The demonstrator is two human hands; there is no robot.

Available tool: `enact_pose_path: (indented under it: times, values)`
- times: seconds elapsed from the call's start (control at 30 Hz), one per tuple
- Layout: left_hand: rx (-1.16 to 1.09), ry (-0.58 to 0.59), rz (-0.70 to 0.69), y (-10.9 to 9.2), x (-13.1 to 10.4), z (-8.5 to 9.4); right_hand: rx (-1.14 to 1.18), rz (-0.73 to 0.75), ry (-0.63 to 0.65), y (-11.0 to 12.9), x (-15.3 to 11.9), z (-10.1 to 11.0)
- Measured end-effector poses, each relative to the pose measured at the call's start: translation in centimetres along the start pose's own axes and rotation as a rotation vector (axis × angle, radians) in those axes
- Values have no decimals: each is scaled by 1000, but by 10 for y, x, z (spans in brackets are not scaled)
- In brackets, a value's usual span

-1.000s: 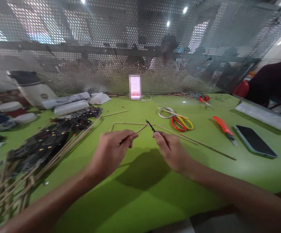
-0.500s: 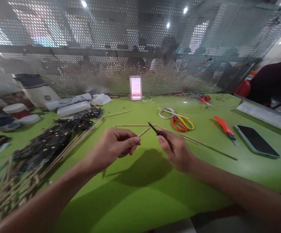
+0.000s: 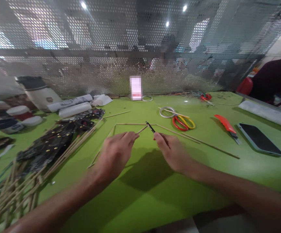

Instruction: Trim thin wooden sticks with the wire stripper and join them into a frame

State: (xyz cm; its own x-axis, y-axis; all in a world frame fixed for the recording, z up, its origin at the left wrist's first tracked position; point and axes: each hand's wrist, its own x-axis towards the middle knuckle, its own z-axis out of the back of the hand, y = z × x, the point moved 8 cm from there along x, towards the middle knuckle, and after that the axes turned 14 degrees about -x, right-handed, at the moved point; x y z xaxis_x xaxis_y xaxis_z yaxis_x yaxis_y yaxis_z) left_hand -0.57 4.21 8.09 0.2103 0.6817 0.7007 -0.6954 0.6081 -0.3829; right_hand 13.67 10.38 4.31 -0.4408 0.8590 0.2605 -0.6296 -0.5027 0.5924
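My left hand (image 3: 117,150) pinches a short thin stick (image 3: 142,129), whose free end points up and right. In my right hand (image 3: 173,150) is a slim black tool (image 3: 150,126); its tip lies at the end of that stick, and whether they touch is unclear. Behind both hands, a thin stick (image 3: 130,124) lies crosswise on the green table (image 3: 140,207). Another long stick (image 3: 218,150) runs from the middle toward the right. One more stick (image 3: 96,157) shows partly beside my left wrist.
Scissors (image 3: 179,123) with red and yellow handles rest by a wire ring (image 3: 163,112). Rightward lie an orange cutter (image 3: 225,124) and a phone (image 3: 259,138). Many sticks (image 3: 65,153) and black packets (image 3: 50,147) cover the left side. A person (image 3: 274,77) sits at far right.
My left hand has turned over, its back now more toward the camera, and the held stick has shifted slightly left. The black tool's tip has also moved a little left.
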Motion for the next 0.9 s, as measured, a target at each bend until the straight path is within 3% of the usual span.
enact_pose_path:
  times: [0.13, 0.3, 0.43, 0.53, 0.67, 0.73, 0.83, 0.9]
  values:
    - [-347, 105, 292, 15, 9, 3, -107, 171, -83, 5, -1, 9]
    - [-947, 337, 666, 34, 1, -16, -249, 419, -243, 15, -4, 22]
    - [-1166, 465, 799, 36, -8, -26, -290, 529, -306, 21, -9, 26]
    - [-966, 388, 669, 33, 0, -20, -283, 449, -278, 18, -9, 23]
    - [-414, 100, 270, 17, 12, 3, -269, 241, -217, 12, -6, 17]
    - [-162, 24, 51, 4, 8, 6, -240, 141, -145, 9, -5, 12]
    - [183, 56, -195, -8, -3, -7, -153, 7, -2, 2, -3, 1]
    - [238, 90, -214, -7, -6, -14, -106, -44, 45, -3, -4, -3]
